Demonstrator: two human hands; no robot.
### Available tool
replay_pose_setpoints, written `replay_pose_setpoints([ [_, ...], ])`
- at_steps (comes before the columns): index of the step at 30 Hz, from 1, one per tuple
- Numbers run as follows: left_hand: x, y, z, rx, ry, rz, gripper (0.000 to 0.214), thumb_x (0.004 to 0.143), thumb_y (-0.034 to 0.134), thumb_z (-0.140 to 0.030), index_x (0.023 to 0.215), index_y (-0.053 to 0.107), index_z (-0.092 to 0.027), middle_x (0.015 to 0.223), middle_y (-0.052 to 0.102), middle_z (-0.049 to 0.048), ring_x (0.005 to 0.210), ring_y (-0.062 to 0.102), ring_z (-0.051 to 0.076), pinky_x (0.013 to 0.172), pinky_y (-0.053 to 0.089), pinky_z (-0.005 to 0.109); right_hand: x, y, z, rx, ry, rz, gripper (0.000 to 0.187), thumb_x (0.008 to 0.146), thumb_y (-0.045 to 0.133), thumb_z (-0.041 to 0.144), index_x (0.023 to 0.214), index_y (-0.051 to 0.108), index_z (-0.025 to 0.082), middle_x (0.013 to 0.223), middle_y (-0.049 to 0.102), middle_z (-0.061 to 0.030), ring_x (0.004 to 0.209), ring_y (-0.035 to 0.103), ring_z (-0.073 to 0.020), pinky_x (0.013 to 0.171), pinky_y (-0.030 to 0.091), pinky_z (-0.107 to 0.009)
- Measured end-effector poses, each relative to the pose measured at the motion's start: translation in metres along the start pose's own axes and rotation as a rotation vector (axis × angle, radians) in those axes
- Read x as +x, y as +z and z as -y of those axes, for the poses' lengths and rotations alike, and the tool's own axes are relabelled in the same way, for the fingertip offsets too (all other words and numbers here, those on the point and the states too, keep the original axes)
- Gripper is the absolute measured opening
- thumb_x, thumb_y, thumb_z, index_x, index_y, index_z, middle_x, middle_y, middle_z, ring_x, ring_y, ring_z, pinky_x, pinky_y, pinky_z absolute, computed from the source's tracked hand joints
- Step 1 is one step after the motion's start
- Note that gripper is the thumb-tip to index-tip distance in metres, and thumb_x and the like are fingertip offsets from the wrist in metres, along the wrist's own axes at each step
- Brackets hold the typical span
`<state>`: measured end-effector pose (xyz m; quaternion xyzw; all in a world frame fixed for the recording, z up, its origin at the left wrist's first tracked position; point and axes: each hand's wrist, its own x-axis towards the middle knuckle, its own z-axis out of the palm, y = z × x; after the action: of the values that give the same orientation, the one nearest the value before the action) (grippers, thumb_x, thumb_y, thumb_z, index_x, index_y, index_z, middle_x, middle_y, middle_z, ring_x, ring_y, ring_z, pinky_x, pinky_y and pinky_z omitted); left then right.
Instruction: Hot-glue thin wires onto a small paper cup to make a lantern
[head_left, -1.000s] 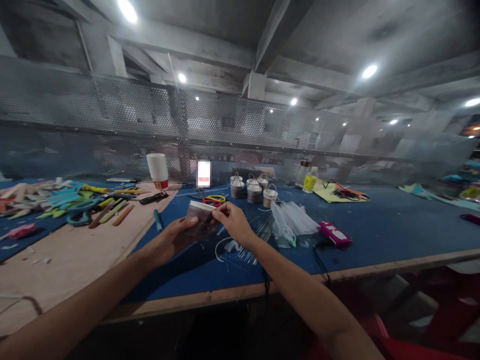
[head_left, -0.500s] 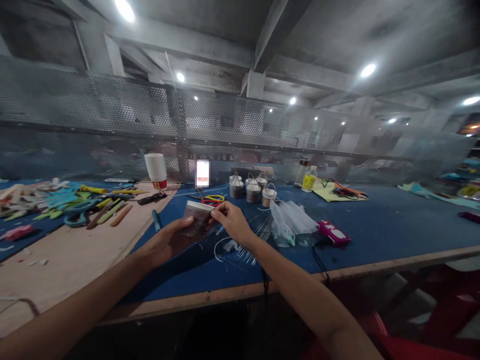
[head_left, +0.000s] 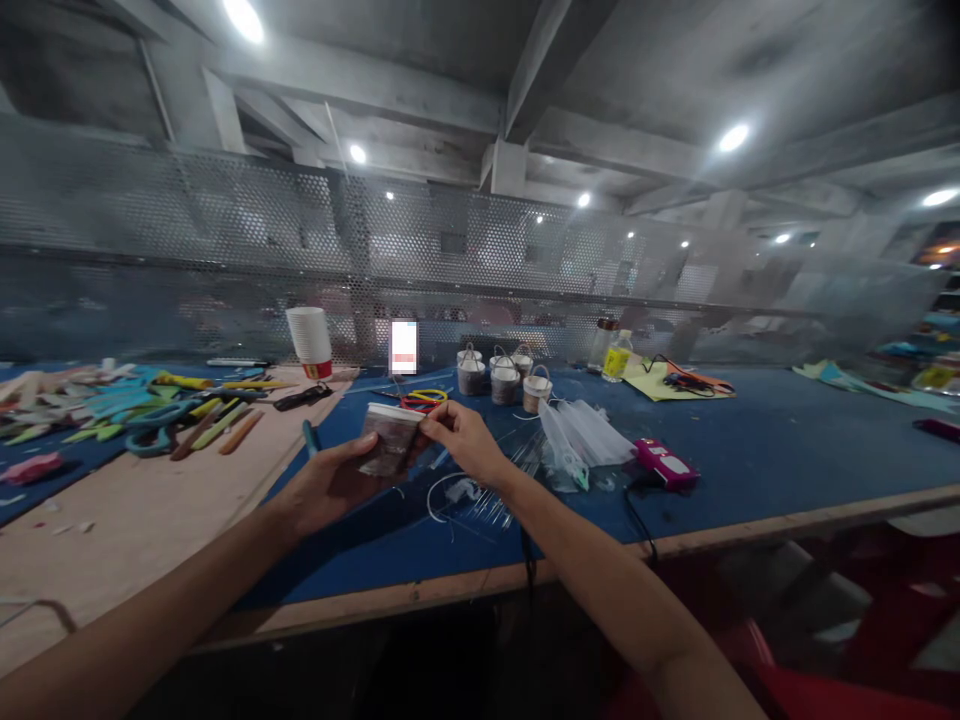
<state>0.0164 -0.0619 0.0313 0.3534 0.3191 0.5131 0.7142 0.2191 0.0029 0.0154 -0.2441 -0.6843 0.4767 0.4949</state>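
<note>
A small paper cup with a dark brown wrapped side and a white rim is held slightly tilted above the blue table. My left hand is closed round its left side and underside, thumb on the front. At the right of the rim, my right hand pinches the cup's edge with thumb and forefinger; anything finer between those fingertips is too small to make out. Just behind the cup lie pliers with red and yellow handles. Several similar cups with looped handles stand farther back.
Thin clear strands and white plastic bags lie right of my hands, beside a magenta device. A stack of white cups stands back left, near scissors and clay-coloured sticks. A yellow-labelled bottle stands behind.
The cup has turned a little in my left hand, so more of its brown side shows. My right fingers stay at its rim, and the view has shifted very slightly.
</note>
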Motion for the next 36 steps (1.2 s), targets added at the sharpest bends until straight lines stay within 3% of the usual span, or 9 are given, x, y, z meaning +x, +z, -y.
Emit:
replay_pose_setpoints([
  [5, 0.001, -0.001, 0.0, -0.023, -0.001, -0.001, 0.031, 0.086, 0.07, -0.012, 0.116, 0.076, -0.006, 0.114, 0.08, 0.0203, 0.099, 0.078, 0.032, 0.086, 0.065, 0.039, 0.004, 0.0, -0.005, 0.017, 0.036, -0.021, 0.034, 0.085, 0.074, 0.051, 0.089, 0.058, 0.021, 0.079, 0.07, 0.0003, 0.076, 0.07, -0.0173, 0.083, 0.057, -0.033],
  [9, 0.004, -0.004, 0.001, -0.009, 0.016, 0.051, 0.037, 0.09, 0.07, -0.019, 0.125, 0.073, -0.009, 0.123, 0.078, 0.0189, 0.112, 0.074, 0.032, 0.095, 0.062, 0.043, 0.005, 0.0, -0.005, -0.003, 0.024, -0.051, 0.039, 0.084, 0.075, 0.056, 0.089, 0.06, 0.02, 0.081, 0.072, -0.0016, 0.078, 0.071, -0.0182, 0.083, 0.057, -0.034],
  [12, 0.006, -0.006, 0.002, 0.049, 0.035, 0.045, 0.036, 0.092, 0.07, -0.021, 0.127, 0.073, -0.011, 0.125, 0.078, 0.0176, 0.112, 0.074, 0.031, 0.092, 0.062, 0.038, 0.005, -0.001, -0.006, -0.026, -0.003, -0.074, 0.04, 0.086, 0.071, 0.058, 0.09, 0.062, 0.019, 0.083, 0.072, -0.0018, 0.079, 0.071, -0.018, 0.083, 0.057, -0.033],
  [16, 0.009, -0.007, 0.002, 0.052, 0.042, 0.103, 0.034, 0.096, 0.066, -0.025, 0.127, 0.074, -0.012, 0.126, 0.078, 0.0161, 0.112, 0.074, 0.029, 0.096, 0.06, 0.036, 0.003, -0.001, -0.006, -0.115, -0.05, -0.099, 0.033, 0.093, 0.064, 0.052, 0.093, 0.064, 0.02, 0.088, 0.072, -0.0022, 0.083, 0.07, -0.0175, 0.084, 0.055, -0.031],
  [21, 0.011, -0.007, 0.002, 0.03, 0.055, 0.149, 0.034, 0.095, 0.063, -0.026, 0.122, 0.077, -0.011, 0.124, 0.079, 0.0161, 0.112, 0.074, 0.031, 0.102, 0.057, 0.044, -0.001, 0.002, -0.006, -0.25, -0.121, -0.137, 0.025, 0.089, 0.07, 0.043, 0.097, 0.064, 0.02, 0.091, 0.072, -0.0012, 0.087, 0.07, -0.0176, 0.087, 0.053, -0.031],
  [28, 0.015, -0.011, 0.009, 0.202, 0.113, 0.144, 0.034, 0.093, 0.07, -0.029, 0.121, 0.079, -0.012, 0.127, 0.078, 0.0158, 0.116, 0.073, 0.03, 0.102, 0.056, 0.038, -0.008, 0.008, 0.002, -0.354, -0.201, -0.082, 0.018, 0.093, 0.069, 0.038, 0.092, 0.065, 0.021, 0.087, 0.072, -0.0006, 0.084, 0.069, -0.0165, 0.086, 0.054, -0.029],
  [36, 0.017, -0.014, 0.009, 0.183, 0.137, 0.147, 0.028, 0.095, 0.069, -0.028, 0.118, 0.079, -0.014, 0.122, 0.08, 0.0138, 0.111, 0.074, 0.026, 0.108, 0.052, 0.039, -0.011, 0.01, 0.003, -0.515, -0.289, -0.016, 0.019, 0.097, 0.068, 0.038, 0.093, 0.072, 0.02, 0.092, 0.075, -0.0025, 0.088, 0.069, -0.0168, 0.09, 0.051, -0.03],
])
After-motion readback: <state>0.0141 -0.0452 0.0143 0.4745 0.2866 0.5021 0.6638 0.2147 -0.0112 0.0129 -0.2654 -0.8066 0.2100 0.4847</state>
